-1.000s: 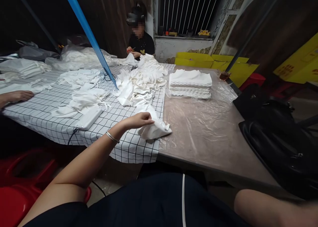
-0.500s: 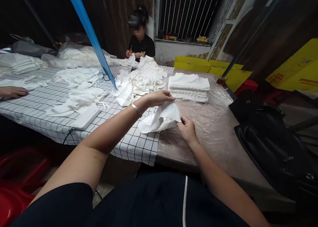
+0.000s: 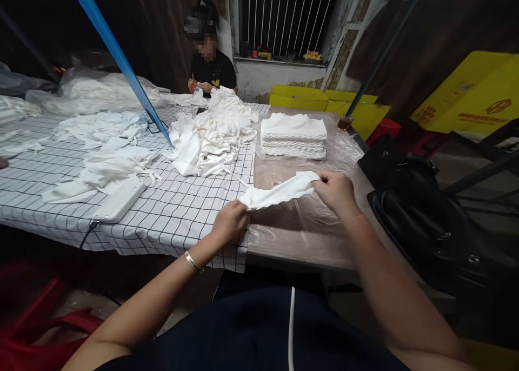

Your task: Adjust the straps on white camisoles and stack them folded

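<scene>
A white piece of fabric is stretched between my two hands, held just above the table. My left hand is closed on its near left end. The far right end is pinched in my right hand. A thin white strip trails from the fabric's left end towards a loose heap of white cloth pieces. Beyond my right hand stands a neat stack of folded white cloths. What exact kind of garment piece I hold cannot be made out.
A checked tablecloth covers the left side, clear plastic the right. A white flat device with a cable lies near the edge. A blue post rises from the table. Across sits another person; a black bag is at right.
My left hand has come down and towards me, and my right hand has moved right and up. The fabric, bunched before, is now drawn out lengthwise. The view has shifted right.
</scene>
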Demonstrator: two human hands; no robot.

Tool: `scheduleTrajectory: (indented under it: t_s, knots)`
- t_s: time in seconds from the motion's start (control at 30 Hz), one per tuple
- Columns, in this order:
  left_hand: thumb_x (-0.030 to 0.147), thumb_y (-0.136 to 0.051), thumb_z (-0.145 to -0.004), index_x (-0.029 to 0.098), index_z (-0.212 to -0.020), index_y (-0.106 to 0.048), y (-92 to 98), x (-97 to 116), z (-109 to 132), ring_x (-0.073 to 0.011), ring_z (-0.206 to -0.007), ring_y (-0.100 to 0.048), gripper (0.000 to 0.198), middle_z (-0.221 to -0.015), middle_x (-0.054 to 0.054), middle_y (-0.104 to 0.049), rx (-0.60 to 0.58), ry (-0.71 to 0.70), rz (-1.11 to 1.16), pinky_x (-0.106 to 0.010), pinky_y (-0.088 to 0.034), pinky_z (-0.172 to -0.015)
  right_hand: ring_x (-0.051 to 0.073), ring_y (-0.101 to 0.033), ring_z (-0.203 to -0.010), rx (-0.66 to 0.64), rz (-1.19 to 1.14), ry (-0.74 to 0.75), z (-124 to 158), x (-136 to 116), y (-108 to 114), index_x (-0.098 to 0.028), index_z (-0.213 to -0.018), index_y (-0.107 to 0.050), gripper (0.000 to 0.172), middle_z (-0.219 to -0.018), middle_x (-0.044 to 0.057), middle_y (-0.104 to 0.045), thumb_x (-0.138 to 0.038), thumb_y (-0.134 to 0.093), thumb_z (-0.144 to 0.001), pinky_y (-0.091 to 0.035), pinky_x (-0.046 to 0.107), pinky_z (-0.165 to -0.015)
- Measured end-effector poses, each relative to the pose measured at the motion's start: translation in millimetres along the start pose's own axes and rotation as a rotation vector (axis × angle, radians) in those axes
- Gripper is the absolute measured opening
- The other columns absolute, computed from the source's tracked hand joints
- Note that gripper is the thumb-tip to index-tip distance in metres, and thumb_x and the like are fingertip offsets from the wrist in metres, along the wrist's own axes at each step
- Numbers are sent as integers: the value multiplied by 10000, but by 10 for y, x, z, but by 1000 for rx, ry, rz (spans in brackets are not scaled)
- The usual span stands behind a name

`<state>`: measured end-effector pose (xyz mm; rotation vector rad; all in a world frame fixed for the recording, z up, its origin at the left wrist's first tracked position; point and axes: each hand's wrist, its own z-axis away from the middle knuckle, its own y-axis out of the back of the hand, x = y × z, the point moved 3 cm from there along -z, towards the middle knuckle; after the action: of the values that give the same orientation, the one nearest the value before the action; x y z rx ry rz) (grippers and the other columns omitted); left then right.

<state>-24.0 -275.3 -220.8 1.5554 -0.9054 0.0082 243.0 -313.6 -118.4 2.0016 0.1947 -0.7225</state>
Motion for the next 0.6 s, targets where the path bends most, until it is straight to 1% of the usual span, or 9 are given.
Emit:
scheduleTrajectory:
  t_s: [0.07, 0.13, 0.17, 0.23, 0.3, 0.37, 0.43, 0.53, 0.6]
  knots:
    - [282, -559, -807, 171, -760, -626, 248, -95, -160, -172, -728, -578, 138, -767, -39, -641, 10, 115, 278, -276, -435, -658, 129, -402, -512, -65, 12, -52, -118, 59, 194, -185, -475, -508, 228, -439, -14, -424, -291, -561, -670, -247, 263, -504]
    - [332, -627, -717, 161, -738, -619, 497, -128, -330, -151, -652, -552, 173, -683, -9, -609, -51, 206, 497, -256, -414, -605, 123, -420, -490, -187, -54, -136, -235, 129, 377, -176, -464, -523, 242, -429, -6, -445, -271, -594, -675, -270, 250, -491]
    - [318, -646, -673, 155, -741, -622, 608, -116, -410, -143, -635, -541, 177, -669, -1, -600, -96, 221, 545, -249, -402, -589, 117, -424, -478, -256, -107, -182, -284, 157, 459, -170, -465, -532, 249, -432, -3, -454, -269, -618, -677, -282, 243, -483]
    - [246, -637, -618, 153, -739, -629, 790, -62, -560, -134, -623, -518, 153, -657, 6, -584, -142, 216, 494, -244, -375, -574, 101, -407, -453, -374, -209, -262, -355, 191, 600, -156, -480, -553, 269, -436, 1, -456, -289, -686, -672, -291, 234, -460]
    - [182, -603, -601, 165, -705, -606, 899, 12, -694, -130, -610, -488, 106, -629, 17, -551, -121, 197, 348, -244, -346, -562, 90, -389, -438, -448, -269, -311, -386, 204, 707, -143, -497, -573, 297, -439, 5, -455, -319, -754, -653, -286, 230, -435]
    - [154, -589, -609, 182, -657, -543, 949, 89, -812, -128, -602, -458, 73, -611, 25, -514, -49, 181, 219, -246, -320, -554, 86, -387, -434, -474, -288, -333, -385, 214, 782, -135, -504, -579, 326, -439, 6, -450, -339, -793, -642, -280, 226, -420]
    - [152, -607, -628, 192, -625, -478, 958, 163, -902, -126, -602, -433, 134, -611, 28, -489, -25, 160, 140, -247, -295, -549, 84, -393, -436, -473, -278, -348, -366, 241, 836, -133, -507, -575, 346, -444, 4, -447, -346, -806, -653, -281, 221, -418]
    - [159, -654, -638, 194, -591, -432, 981, 250, -964, -114, -589, -385, 230, -603, 34, -451, -157, 122, 136, -242, -267, -537, 86, -411, -449, -456, -228, -370, -334, 314, 925, -140, -495, -546, 393, -455, 0, -447, -359, -817, -677, -298, 220, -433]
    - [172, -675, -651, 191, -606, -443, 1060, 295, -966, -101, -576, -370, 238, -601, 43, -435, -263, 94, 192, -232, -269, -530, 85, -422, -459, -450, -191, -376, -325, 364, 1003, -139, -495, -538, 410, -465, 2, -459, -362, -799, -718, -309, 219, -449]
